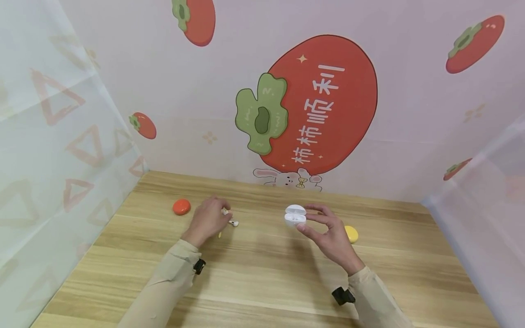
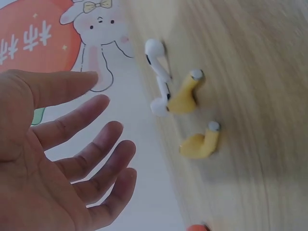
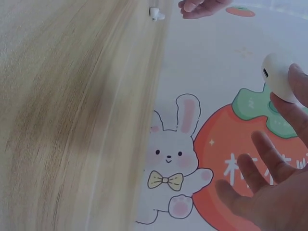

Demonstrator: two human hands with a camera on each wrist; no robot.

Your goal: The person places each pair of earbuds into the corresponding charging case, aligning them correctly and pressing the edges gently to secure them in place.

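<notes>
My right hand [image 1: 331,237] pinches a white earbud case [image 1: 295,216] between thumb and fingers, held up over the table with its lid raised. The right wrist view shows the back of that case [image 3: 277,79], its remaining fingers spread. My left hand [image 1: 208,219] hovers over a small group of earbuds, fingers slightly bent and apart, with nothing in its grasp in the left wrist view. Two white earbuds [image 2: 155,49] lie there beside a yellow earbud [image 2: 183,101], and a second yellow earbud [image 2: 198,146] lies close by. My left hand partly hides them in the head view.
A glossy red round object [image 1: 182,207] lies left of my left hand. Behind my right hand sits a yellow round one [image 1: 351,233], partly covered. The wooden table [image 1: 262,282] meets a printed backdrop [image 1: 172,155] at the back, with similar sheets on both sides.
</notes>
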